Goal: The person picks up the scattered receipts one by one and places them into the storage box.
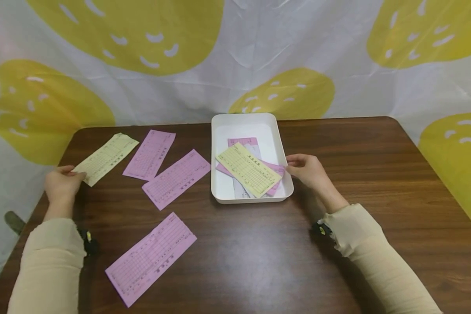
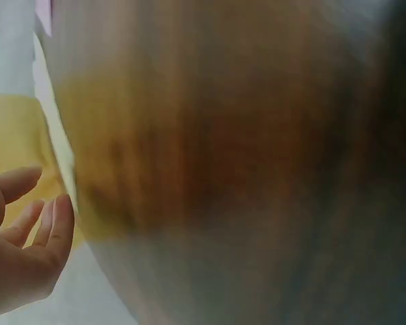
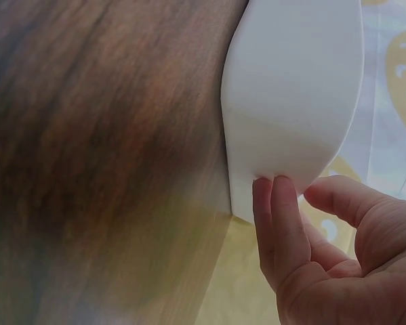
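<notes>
Sleeves (image 1: 49, 268), cut off below, lie nearest; beyond the left hand's (image 1: 63, 187) fingertips stretches a yellow slip (image 1: 107, 158), whether pinched I cannot tell; the right hand (image 1: 312, 174) grips the tray (image 1: 268, 126), overlapped slips (image 1: 241, 141) left of its fingers partly hidden

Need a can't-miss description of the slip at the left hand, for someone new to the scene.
On the dark wooden table, look left of the white tray, past the pink slips. The target slip lies near the far-left corner, at the left hand. It's yellow; its tabletop neighbours are pink, and the other yellow slip sits in the tray.
</notes>
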The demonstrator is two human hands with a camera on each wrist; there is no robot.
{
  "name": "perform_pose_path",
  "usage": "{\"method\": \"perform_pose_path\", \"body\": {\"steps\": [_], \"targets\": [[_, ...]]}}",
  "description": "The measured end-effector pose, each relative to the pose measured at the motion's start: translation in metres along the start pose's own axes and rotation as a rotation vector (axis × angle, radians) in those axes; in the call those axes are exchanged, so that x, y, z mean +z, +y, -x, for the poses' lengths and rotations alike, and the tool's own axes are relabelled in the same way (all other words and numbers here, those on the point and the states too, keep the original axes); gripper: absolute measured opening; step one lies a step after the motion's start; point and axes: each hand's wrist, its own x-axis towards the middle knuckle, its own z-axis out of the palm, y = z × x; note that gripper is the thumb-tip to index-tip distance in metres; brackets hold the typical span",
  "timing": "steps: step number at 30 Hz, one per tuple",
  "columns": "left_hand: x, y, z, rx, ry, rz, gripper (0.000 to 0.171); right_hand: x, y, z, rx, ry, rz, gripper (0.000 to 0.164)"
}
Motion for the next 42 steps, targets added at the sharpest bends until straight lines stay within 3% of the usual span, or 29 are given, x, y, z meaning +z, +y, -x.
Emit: {"method": "perform_pose_path", "body": {"steps": [8,16,21,29,42], "targets": [[0.004,-0.012,0.0,-0.043,0.047,-0.012,0.056,0.001,0.0,0.0,-0.015,-0.008,-0.004,0.038],[0.007,-0.013,-0.002,-0.004,0.038,-0.048,0.056,0.001,0.0,0.0,-0.012,-0.02,-0.006,0.039],[0.007,-0.013,-0.006,-0.008,0.001,-0.079,0.06,0.0,0.001,0.0,-0.012,-0.022,-0.025,0.039],[0.005,-0.005,-0.01,-0.012,-0.114,-0.108,0.069,-0.001,0.001,0.0,-0.01,-0.021,-0.036,0.04],[-0.002,-0.003,-0.008,0.046,-0.234,-0.219,0.067,0.001,0.003,-0.001,-0.02,-0.011,-0.043,0.039]]}}
